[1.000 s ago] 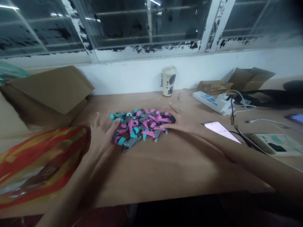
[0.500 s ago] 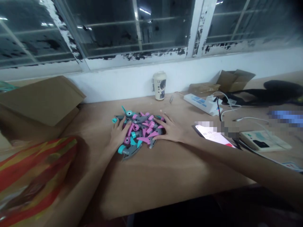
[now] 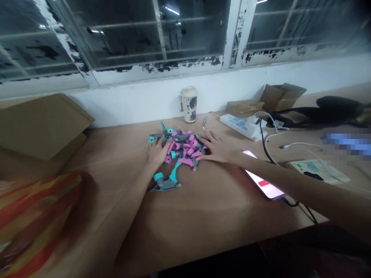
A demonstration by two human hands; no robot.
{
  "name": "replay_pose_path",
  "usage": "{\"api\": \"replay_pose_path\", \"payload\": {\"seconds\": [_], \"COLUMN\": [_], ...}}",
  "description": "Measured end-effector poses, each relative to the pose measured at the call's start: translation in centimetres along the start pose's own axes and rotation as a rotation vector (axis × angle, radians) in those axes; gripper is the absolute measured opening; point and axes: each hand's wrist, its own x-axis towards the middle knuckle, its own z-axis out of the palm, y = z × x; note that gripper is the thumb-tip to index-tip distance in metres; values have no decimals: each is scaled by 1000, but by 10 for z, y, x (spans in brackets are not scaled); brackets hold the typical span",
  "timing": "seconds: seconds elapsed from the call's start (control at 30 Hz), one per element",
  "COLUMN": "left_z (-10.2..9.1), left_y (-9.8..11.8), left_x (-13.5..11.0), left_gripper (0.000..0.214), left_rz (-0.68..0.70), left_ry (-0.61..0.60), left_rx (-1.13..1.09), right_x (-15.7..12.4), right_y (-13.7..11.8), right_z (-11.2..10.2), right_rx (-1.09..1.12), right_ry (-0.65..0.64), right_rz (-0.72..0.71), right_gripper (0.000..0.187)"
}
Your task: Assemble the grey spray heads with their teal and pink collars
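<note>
A heap of small pink, teal and grey plastic spray-nozzle parts (image 3: 185, 146) lies on the wooden table (image 3: 203, 200). My left hand (image 3: 158, 151) rests flat against the heap's left side, fingers spread. My right hand (image 3: 218, 148) lies flat against its right side, fingers apart. Neither hand grips a part. One grey and teal nozzle (image 3: 166, 181) lies apart, just in front of the heap.
A paper coffee cup (image 3: 188, 104) stands at the wall behind the heap. A power strip (image 3: 242, 125) with cables, a lit phone (image 3: 263, 181) and a white device (image 3: 315, 172) lie to the right. Cardboard boxes (image 3: 40, 127) stand left; a red and yellow bag (image 3: 31, 220) is at front left.
Both hands have pushed the heap away from me toward the wall, bunching it tighter. One grey and teal nozzle has been left behind in front. The camera view has shifted right.
</note>
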Motion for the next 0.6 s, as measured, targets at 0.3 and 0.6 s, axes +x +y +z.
{"api": "replay_pose_path", "payload": {"seconds": [0.3, 0.6], "left_z": [-62, -35], "left_y": [-5, -7], "left_x": [-103, -109], "left_gripper": [67, 72], "left_rz": [344, 360], "left_ry": [-113, -114], "left_rx": [68, 278], "right_x": [-49, -31], "right_y": [-32, -39], "right_z": [-23, 6], "right_rx": [-88, -152], "right_ry": [18, 15], "right_rz": [-108, -95], "right_gripper": [100, 88]}}
